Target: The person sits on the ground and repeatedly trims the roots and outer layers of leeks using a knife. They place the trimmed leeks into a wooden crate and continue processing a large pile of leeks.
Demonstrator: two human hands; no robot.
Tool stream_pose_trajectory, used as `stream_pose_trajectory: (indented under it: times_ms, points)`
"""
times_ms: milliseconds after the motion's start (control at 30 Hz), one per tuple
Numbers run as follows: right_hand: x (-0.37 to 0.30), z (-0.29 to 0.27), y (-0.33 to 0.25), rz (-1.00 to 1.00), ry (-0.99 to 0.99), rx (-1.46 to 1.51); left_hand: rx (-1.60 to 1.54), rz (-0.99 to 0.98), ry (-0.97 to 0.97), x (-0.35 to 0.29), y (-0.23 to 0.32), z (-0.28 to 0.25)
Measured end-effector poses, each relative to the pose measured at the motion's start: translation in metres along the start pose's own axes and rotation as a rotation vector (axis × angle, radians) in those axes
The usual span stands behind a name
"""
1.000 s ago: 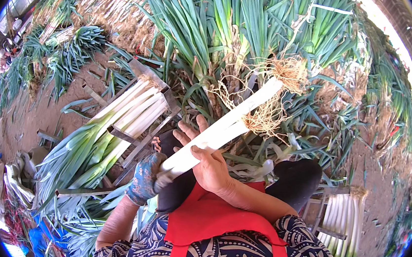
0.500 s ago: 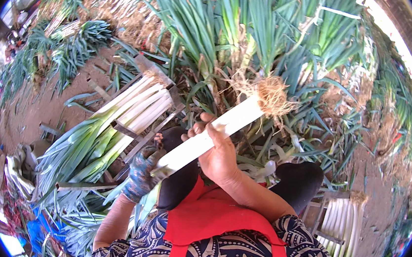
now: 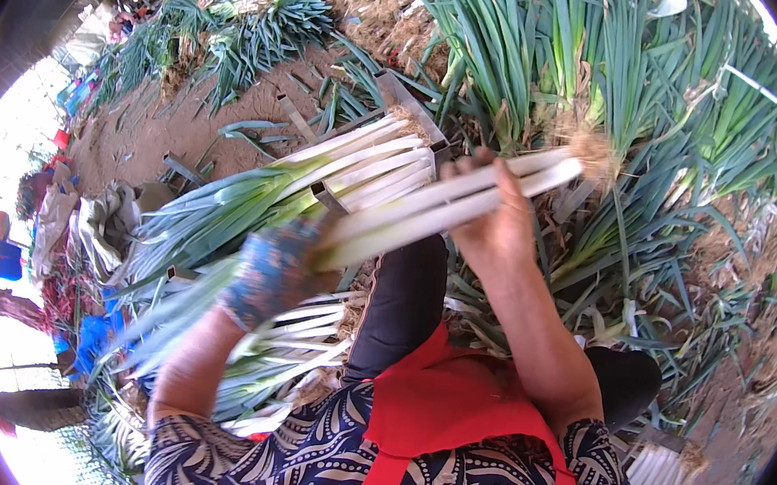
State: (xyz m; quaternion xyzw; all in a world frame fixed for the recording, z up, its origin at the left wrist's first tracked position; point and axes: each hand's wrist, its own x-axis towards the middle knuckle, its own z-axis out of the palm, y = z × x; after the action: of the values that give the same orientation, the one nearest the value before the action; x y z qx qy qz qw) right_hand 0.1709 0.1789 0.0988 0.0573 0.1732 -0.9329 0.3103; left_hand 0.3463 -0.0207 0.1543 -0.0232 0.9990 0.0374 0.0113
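I hold a few long green onions (image 3: pixel 453 207) slantwise in front of me, with white stalks and roots at the upper right end. My left hand (image 3: pixel 276 264), in a blue patterned glove, is closed round them where the white turns to green leaf. My bare right hand (image 3: pixel 496 217) grips the white stalks nearer the roots, thumb on top. Just beyond them, a bundle of green onions (image 3: pixel 320 175) lies in a metal rack (image 3: pixel 407 95), leaves trailing left. Motion blurs the held stalks and the glove a little.
More green onions (image 3: pixel 305 333) lie below my left forearm. Tall heaps of green onions (image 3: pixel 603 57) stand ahead. Another bundle (image 3: pixel 656 479) lies at the lower right. Crumpled cloth (image 3: pixel 109 230) and blue plastic (image 3: pixel 93 345) are at the left.
The view has swung left. The held green onions have moved closer to the rack and lie flatter. They now show as separate stalks, and both hands still grip them.
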Motion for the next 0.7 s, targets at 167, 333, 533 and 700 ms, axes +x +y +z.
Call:
stream_pose_trajectory:
  times_ms: [167, 333, 533, 700]
  points:
    - [0.009, -0.023, 0.023, 0.044, 0.013, -0.217, 0.271, -0.014, 0.039, -0.004, -0.112, -0.08]
    - [-0.03, -0.05, 0.033, 0.013, -0.106, -0.631, 0.341, -0.208, -0.115, 0.006, -0.233, -0.063]
    - [-0.048, -0.075, 0.046, -0.16, -0.356, -0.991, 0.193, -0.233, -0.134, 0.068, -0.276, 0.086]
    - [-0.039, -0.082, 0.043, -0.142, -0.363, -1.264, -0.021, -0.164, 0.036, 0.131, -0.246, 0.199]
